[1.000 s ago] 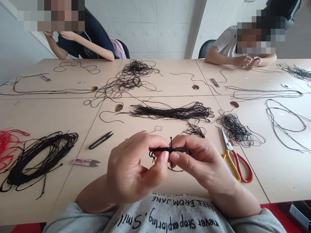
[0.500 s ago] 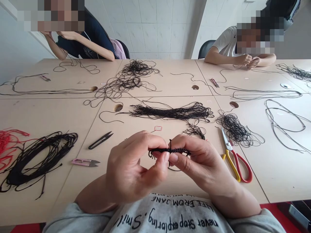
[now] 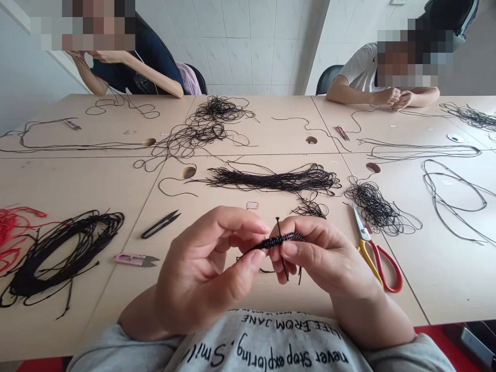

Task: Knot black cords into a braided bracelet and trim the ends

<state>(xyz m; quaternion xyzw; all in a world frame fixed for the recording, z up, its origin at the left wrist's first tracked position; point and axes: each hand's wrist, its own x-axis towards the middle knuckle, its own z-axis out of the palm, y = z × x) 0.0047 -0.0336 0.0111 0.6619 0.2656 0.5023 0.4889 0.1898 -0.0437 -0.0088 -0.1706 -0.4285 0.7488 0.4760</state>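
Observation:
Between my two hands, above the near side of the table, is a black braided cord (image 3: pixel 276 241) with a tight row of knots. My left hand (image 3: pixel 217 263) pinches its left end between thumb and fingers. The thumb and forefinger of my right hand (image 3: pixel 318 253) grip the strands at the right. A short cord end sticks up near the right forefinger, and other ends hang below. Part of the cord is hidden by my fingers. Beyond my hands lies a long bundle of black cords (image 3: pixel 271 180).
Scissors with red and yellow handles (image 3: pixel 377 263) lie right of my hands. Black thread snips (image 3: pixel 160 225) and pink-handled snips (image 3: pixel 136 259) lie left, near a black cord coil (image 3: pixel 27 274) and red cord (image 3: pixel 11 232). Two people sit across the table (image 3: pixel 127 310), cords before them.
The hands have parted slightly and the left has shifted left, baring more of the knotted section. The cord now tilts up to the right, with its upright end standing higher.

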